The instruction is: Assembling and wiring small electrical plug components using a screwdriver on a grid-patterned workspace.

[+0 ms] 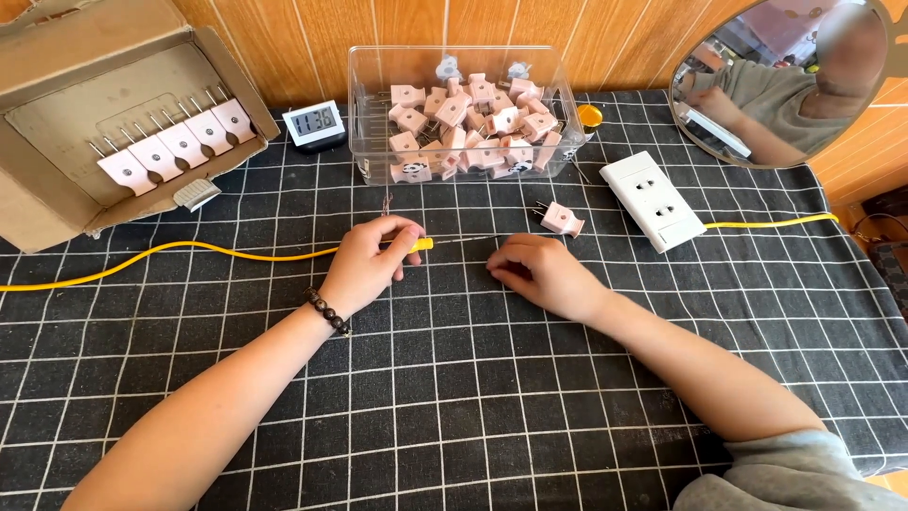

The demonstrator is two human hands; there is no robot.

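at frame centre the left hand (369,263) pinches the yellow cable (189,251) end while the right hand (541,274) is closed on its thin bared wire (463,238), which could fray or snap if tugged.

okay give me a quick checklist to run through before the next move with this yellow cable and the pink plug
1. Left hand grips the yellow cable near its end: ok.
2. Right hand pinches the bare wire strands: cannot tell, too thin.
3. Loose pink plug lies close behind the right hand: ok.
4. Clear box of spare plugs within reach: ok.
5. White power strip sockets empty: ok.
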